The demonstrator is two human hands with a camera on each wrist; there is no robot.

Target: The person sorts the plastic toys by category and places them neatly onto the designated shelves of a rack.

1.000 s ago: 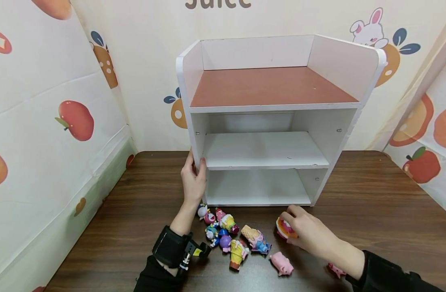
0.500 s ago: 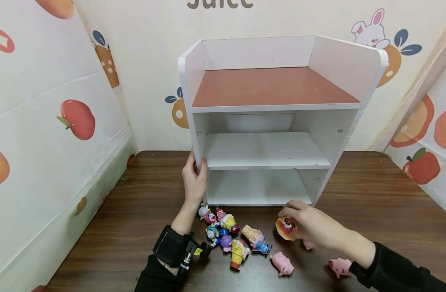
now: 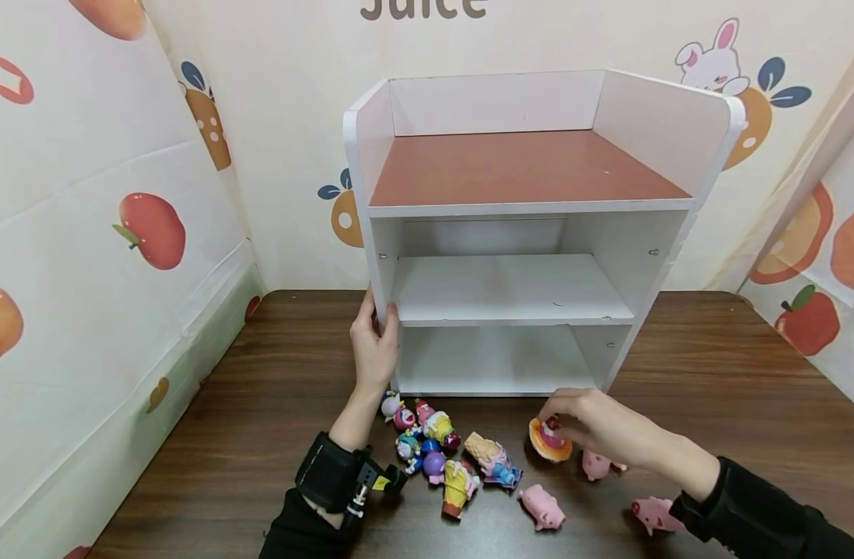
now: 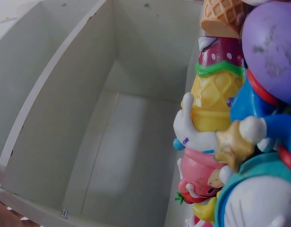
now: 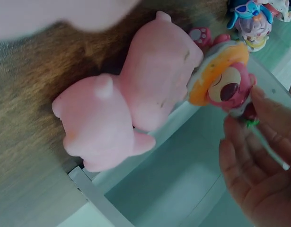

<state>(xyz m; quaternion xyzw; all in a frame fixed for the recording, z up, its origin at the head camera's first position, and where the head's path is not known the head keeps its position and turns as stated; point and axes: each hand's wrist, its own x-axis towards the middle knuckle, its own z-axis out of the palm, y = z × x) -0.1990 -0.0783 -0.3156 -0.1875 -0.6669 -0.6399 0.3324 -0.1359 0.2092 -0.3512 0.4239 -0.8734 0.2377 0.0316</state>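
My left hand (image 3: 373,345) grips the left side panel of a white shelf unit (image 3: 518,382), thumb at its front edge. On the table in front of the unit, my right hand (image 3: 595,427) reaches over a pink bear figurine (image 3: 553,441) set in an orange doughnut ring. In the right wrist view, the thumb and fingers (image 5: 235,135) pinch the strawberry on top of the bear figurine (image 5: 230,90). Close to that hand lies a pink pig figurine (image 3: 596,465), partly hidden by it. A second pig figurine (image 3: 655,514) is beside the right sleeve.
Several colourful figurines cluster by the unit's lower left corner, among them a purple-headed one (image 3: 434,464) and a yellow cone figurine (image 3: 458,487). An ice-cream-cone figurine (image 3: 494,460) and another pig (image 3: 542,507) lie on the wooden table (image 3: 273,404). Printed sheets stand behind and at both sides.
My right hand has shifted slightly and the bear figurine has turned, its face and strawberry now pointing up more. Two pigs by the right arm have come into fuller view. The left hand keeps its grip.
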